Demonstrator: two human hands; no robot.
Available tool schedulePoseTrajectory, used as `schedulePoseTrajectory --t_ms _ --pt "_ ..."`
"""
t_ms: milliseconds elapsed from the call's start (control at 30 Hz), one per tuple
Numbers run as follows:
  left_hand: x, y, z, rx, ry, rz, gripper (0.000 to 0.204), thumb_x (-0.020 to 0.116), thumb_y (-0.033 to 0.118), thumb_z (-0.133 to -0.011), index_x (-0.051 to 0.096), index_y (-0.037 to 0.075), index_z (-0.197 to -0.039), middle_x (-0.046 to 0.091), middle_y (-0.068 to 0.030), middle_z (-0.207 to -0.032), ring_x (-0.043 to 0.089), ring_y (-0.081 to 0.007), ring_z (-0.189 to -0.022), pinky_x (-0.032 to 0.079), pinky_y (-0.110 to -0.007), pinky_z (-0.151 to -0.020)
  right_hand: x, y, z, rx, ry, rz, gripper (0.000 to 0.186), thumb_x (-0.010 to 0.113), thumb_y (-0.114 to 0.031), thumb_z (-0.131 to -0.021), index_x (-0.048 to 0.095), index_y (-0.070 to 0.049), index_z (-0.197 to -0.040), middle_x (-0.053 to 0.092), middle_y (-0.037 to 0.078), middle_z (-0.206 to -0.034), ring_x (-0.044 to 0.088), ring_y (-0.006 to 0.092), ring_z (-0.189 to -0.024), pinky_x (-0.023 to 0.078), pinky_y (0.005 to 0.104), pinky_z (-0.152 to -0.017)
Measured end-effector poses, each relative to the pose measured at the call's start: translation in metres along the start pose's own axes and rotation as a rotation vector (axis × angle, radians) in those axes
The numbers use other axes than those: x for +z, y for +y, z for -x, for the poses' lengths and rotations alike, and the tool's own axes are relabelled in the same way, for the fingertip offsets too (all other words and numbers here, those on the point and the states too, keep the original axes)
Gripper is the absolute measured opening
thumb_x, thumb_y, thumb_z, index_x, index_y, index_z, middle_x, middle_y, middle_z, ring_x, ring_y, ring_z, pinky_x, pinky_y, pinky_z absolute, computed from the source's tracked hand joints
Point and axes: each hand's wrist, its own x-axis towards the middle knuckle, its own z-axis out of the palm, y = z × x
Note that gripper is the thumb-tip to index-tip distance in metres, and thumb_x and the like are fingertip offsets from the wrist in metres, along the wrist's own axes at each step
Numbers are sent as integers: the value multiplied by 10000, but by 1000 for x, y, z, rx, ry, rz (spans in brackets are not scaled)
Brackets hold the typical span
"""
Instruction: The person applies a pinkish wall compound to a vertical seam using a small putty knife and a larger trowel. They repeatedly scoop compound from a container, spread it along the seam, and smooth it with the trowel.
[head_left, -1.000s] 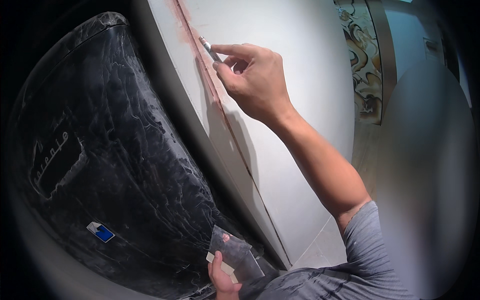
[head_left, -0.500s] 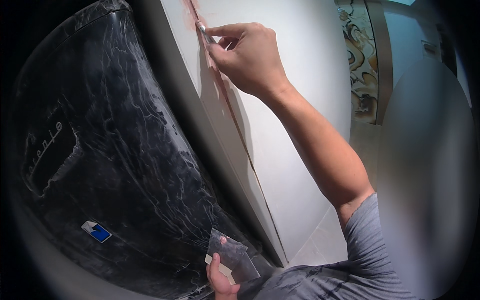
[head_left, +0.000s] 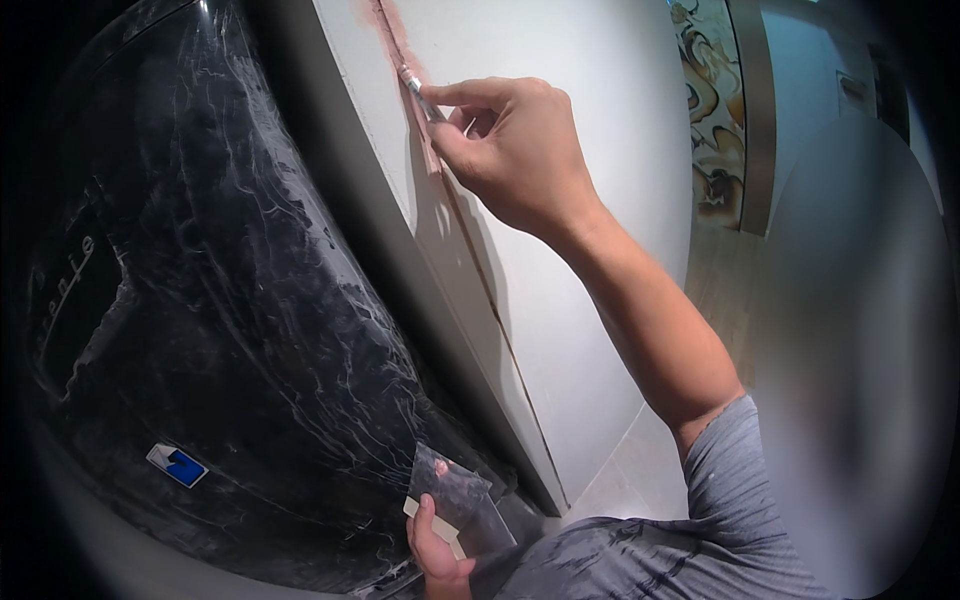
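My right hand (head_left: 515,150) is raised to a white panel (head_left: 590,330), pinching a small slim tool (head_left: 415,85) with a pale tip. That tip touches a narrow seam (head_left: 475,255) running down the panel, with pinkish smears (head_left: 385,30) on both sides of its upper part. Whether the tool is a brush or a small blade I cannot tell. Low down, my left hand (head_left: 432,540) grips a thin grey, flat scraper-like plate (head_left: 460,500) by its pale edge strip; a small pink dab (head_left: 441,467) sits on the plate.
Left of the panel stands a large black appliance (head_left: 210,330) wrapped in wrinkled clear film, with a blue and white sticker (head_left: 178,466). A dark gap (head_left: 345,160) separates it from the panel. A swirl-patterned panel (head_left: 715,120) and wood-toned floor (head_left: 725,280) lie farther right.
My right hand has slid a little down the seam with the tool. The view has shifted slightly; my left hand still holds the plate in about the same place.
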Motion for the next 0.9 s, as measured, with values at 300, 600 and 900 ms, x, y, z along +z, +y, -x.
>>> schedulePoseTrajectory --t_ms 300,600,900 --pt "5 4 1 2 -64 -19 452 525 266 -1091 612 -6 -1441 719 -114 -1340 704 -256 -1191 558 -414 -1035 -2 6 33 58 -37 18 325 728 -92 -867 828 -5 -1164 694 37 -679 555 58 -610 488 252 -583" --pt "20 6 3 -3 -48 87 456 542 253 -1076 630 -77 -1379 713 -167 -1303 709 -294 -1171 556 -422 -1025 -4 8 58 146 -96 -14 319 712 -56 -888 818 8 -1182 674 19 -684 528 42 -608 465 236 -572" --pt "13 4 1 -11 -32 48 420 545 232 -1083 635 -62 -1367 710 -169 -1305 703 -282 -1173 548 -413 -1032 -10 1 81 295 -200 -25 332 700 -46 -878 808 34 -1181 662 57 -698 560 94 -612 494 278 -601"
